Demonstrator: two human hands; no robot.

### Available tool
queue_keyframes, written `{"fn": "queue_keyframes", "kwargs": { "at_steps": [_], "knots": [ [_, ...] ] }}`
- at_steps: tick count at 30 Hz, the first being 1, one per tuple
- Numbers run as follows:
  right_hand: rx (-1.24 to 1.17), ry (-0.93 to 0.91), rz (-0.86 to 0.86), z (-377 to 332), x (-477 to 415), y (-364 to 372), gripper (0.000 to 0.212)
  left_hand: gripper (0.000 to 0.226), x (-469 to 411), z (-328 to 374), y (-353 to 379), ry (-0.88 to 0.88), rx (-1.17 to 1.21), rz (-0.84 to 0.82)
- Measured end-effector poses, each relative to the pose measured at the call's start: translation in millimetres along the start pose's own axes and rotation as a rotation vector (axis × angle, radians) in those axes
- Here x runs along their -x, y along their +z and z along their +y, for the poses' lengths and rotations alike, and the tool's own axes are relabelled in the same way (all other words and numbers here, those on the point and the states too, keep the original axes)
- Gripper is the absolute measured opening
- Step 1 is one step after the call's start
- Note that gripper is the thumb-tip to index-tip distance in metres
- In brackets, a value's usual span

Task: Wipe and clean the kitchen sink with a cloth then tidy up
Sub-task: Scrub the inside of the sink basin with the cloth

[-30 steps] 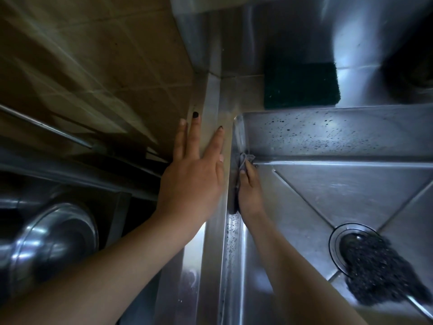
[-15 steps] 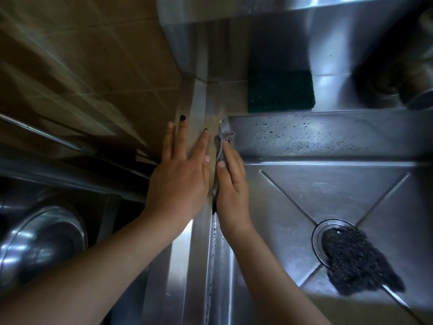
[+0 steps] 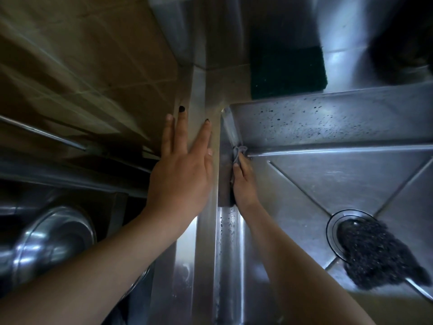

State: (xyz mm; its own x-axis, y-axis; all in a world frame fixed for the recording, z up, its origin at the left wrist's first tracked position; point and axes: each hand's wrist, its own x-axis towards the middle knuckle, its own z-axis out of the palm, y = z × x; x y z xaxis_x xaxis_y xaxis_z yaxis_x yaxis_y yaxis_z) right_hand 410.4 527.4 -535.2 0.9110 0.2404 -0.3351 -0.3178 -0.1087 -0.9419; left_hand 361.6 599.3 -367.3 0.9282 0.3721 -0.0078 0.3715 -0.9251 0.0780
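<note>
Flat-fingered, grip released, the right hand (image 3: 243, 184) presses the small grey cloth (image 3: 239, 153) into the far-left bottom corner of the stainless steel sink (image 3: 351, 174). Its speckled back wall (image 3: 328, 123) runs rightward. The left hand (image 3: 182, 179) lies flat on the counter (image 3: 206, 242).

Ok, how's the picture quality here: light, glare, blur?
Head view: dim overall; glare on the sink rim by the left hand and beside the green scouring pad; wide-angle bowing at edges; tiled wall streaked with blur; cloth at the right hand readable.

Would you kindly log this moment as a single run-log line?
step: wiping sink | right hand: presses cloth into far-left corner | left hand: flat on rim | scourer: over drain
</note>
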Motion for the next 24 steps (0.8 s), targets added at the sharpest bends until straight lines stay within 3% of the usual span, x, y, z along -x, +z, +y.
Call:
{"fn": "queue_keyframes", "kwargs": {
  "at_steps": [6, 11, 16, 24],
  "knots": [
    [-0.001, 0.022, 0.019, 1.6, -2.1, 2.3, 0.04, 0.054, -1.1, -0.5, -0.1, 0.005, -0.003, 0.002],
    [-0.366, 0.219, 0.051, -11.8, 8.6, 1.4, 0.039, 0.054, -2.0, -0.1, -0.7, 0.0, 0.024, -0.006],
    [-0.459, 0.28, 0.06, -30.4, 23.2, -19.7, 0.036, 0.05, -4.3, -1.8, 0.4, -0.002, 0.059, -0.014],
    [-0.462, 0.085, 0.115, -63.5, 68.1, -35.3, 0.036, 0.041, -7.1, -8.5, -3.3, 0.056, 0.197, 0.033]
  ]
}}
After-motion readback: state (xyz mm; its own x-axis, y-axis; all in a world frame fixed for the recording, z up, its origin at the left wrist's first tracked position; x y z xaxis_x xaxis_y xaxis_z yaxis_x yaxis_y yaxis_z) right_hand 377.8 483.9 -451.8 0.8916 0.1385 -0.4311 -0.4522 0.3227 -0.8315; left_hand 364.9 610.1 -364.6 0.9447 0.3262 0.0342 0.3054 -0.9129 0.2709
